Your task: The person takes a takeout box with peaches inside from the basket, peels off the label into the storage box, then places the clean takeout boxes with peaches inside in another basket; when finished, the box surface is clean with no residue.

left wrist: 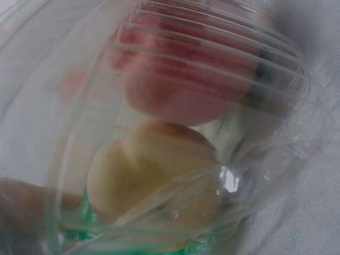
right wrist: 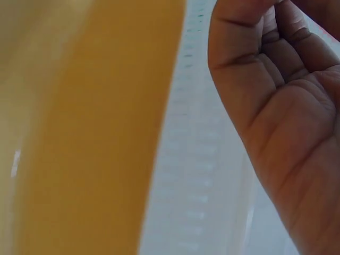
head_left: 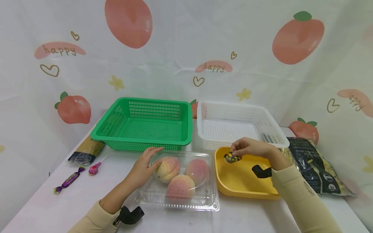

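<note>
A clear plastic clamshell box holds three peaches; in the left wrist view the peaches show blurred through its ridged wall. My left hand rests at the box's back left corner, fingers extended along the edge and thumb over the lid. Over the left part of a yellow basin, my right hand pinches a small black-and-gold sticker between thumb and fingertips. In the right wrist view that hand is curled, and the sticker is out of sight.
Behind stand a green basket and a white basket. To the left lie a bundle of dry noodles, a lollipop and a purple wrapped candy. A black food bag lies at the right.
</note>
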A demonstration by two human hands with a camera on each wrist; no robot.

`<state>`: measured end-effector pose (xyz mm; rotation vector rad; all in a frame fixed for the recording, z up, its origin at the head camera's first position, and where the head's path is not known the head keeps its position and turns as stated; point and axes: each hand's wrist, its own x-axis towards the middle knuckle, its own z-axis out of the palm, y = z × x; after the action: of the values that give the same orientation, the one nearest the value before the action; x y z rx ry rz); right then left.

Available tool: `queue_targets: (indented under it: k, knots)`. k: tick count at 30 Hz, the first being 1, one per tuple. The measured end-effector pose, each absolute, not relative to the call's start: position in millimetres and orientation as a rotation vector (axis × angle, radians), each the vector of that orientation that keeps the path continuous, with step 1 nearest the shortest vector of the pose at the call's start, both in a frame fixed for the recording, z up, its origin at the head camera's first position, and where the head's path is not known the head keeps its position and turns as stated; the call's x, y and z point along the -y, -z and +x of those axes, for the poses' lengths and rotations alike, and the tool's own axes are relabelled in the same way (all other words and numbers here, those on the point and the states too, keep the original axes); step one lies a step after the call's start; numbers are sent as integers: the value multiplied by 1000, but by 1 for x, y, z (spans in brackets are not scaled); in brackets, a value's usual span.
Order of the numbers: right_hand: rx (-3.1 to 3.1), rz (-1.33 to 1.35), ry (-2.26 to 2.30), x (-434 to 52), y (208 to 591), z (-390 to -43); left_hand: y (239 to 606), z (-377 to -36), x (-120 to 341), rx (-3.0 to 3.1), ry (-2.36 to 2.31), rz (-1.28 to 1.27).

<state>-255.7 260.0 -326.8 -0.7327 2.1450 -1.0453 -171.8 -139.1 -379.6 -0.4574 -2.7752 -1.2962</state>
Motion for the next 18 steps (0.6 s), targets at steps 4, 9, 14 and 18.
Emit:
queue_targets:
  k: [4, 9, 14, 18]
  knots:
    - [-2146, -713, 1070, -274, 335, -251, 380, -172, 139, 2770, 1301, -456]
    - [-2163, -682, 1094, -289, 343, -247, 382, -173, 139, 2753, 1310, -463]
    - [-2142, -664, 1092, -296, 350, -245, 382, -173, 139, 2752, 1310, -459]
    - [-2139, -658, 1068, -298, 355, -246, 381, -173, 140, 2754, 1313, -457]
